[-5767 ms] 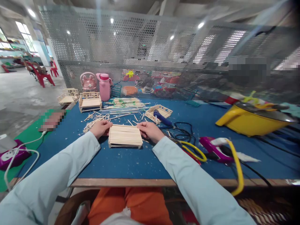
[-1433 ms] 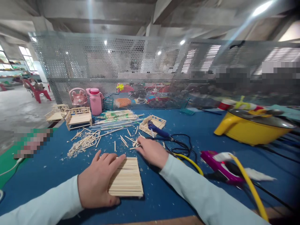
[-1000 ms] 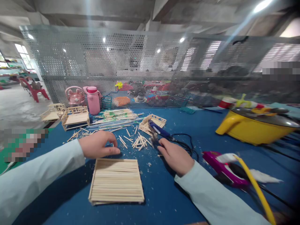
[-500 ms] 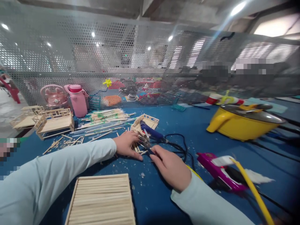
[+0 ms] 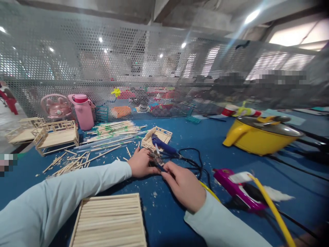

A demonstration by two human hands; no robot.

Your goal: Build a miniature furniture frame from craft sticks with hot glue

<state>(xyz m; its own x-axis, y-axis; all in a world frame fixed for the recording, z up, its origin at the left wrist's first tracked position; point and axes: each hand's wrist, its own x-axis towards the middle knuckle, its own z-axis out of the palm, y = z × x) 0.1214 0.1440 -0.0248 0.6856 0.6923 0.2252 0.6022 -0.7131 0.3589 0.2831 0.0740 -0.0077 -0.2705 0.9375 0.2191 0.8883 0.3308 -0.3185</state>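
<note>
Above the blue table, my right hand (image 5: 183,185) is closed around a dark-handled tool with a metal head (image 5: 156,158), which looks like pliers or cutters. My left hand (image 5: 141,163) is beside the tool's head, its fingers bent and thumb stretched toward the right fingertips. Whatever the left fingers pinch is hidden. Just beyond both hands, a blue glue gun (image 5: 164,145) rests against a small frame of wooden sticks (image 5: 167,134). Nearer to me lies a flat panel of wooden sticks (image 5: 110,219).
Loose sticks (image 5: 74,164) and a stick bundle (image 5: 115,128) lie left, near miniature stick beds (image 5: 58,137) and a pink bottle (image 5: 83,111). On the right are a yellow pot (image 5: 257,137), a purple device (image 5: 236,188) and cables. Perforated mesh (image 5: 115,61) stands behind.
My left hand has drawn in, its thumb now close to the right fingers. Fewer sticks show beneath it. The right hand keeps its hold on the tool, and the view has shifted slightly.
</note>
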